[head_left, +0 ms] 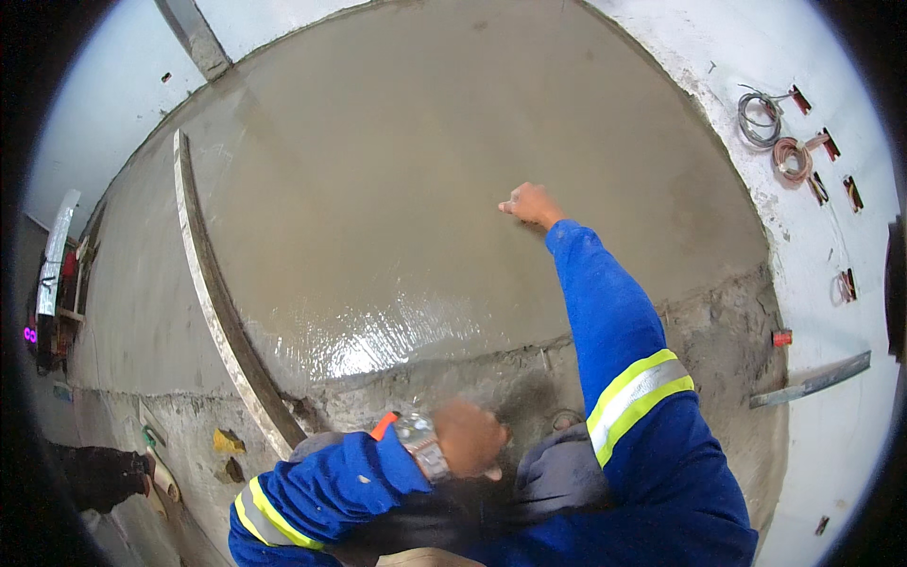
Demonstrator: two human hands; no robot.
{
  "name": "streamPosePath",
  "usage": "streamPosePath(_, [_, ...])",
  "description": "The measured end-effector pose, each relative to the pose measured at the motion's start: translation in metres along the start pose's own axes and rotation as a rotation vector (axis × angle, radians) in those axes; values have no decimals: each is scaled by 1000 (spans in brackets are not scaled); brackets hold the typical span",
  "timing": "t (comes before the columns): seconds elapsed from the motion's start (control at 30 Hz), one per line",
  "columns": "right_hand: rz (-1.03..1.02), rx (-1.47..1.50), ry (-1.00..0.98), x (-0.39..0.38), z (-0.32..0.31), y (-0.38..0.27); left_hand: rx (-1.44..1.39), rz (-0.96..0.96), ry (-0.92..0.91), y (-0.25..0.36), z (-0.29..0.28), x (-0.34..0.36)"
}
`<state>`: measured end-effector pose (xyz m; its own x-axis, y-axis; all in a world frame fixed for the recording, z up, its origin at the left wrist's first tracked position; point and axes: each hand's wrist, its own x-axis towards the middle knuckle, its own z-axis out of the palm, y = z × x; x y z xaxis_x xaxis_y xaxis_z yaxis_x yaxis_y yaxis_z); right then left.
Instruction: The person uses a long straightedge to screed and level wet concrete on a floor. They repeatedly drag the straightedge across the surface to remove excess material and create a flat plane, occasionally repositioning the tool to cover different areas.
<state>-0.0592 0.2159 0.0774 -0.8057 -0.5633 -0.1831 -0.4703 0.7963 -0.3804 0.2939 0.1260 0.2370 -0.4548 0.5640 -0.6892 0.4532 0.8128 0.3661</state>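
My right hand point(531, 204) reaches out over smooth grey cement screed point(406, 132), its fingers bent together at the wet surface; whatever they hold, if anything, is hidden. My left hand point(463, 438) is low at the centre by my knees, blurred by motion, with a metal watch at the wrist; its fingers cannot be made out. It is over the rough strip of floor point(694, 345) along the near edge of the screed. A long straightedge point(203, 236) lies to my left on the screed, running from the far part toward me.
Another person's leg point(99, 472) is at the lower left, beside yellow scraps point(228, 442). Cable coils point(761, 118) hang on the right wall point(822, 57), with a red can point(780, 337) and a metal bar point(808, 380) below. A silver bar point(55, 255) leans at the far left.
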Motion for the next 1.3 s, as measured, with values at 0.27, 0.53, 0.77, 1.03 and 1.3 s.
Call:
streamPosePath(0.27, [59,39,3,-3,-2,13,8,87,282,9,37,15])
streamPosePath(0.53, [87,-7,6,0,1,17,-12,124,187,6,4,2])
streamPosePath(0.77, [-15,45,64,-1,5,4,-21,88,172,0,7,0])
streamPosePath(1.03, [-23,-9,179,14,16,36,-6,131,221,-3,8,5])
streamPosePath(1.3, [79,-30,121,0,5,7,-39,142,176,-6,2,-2])
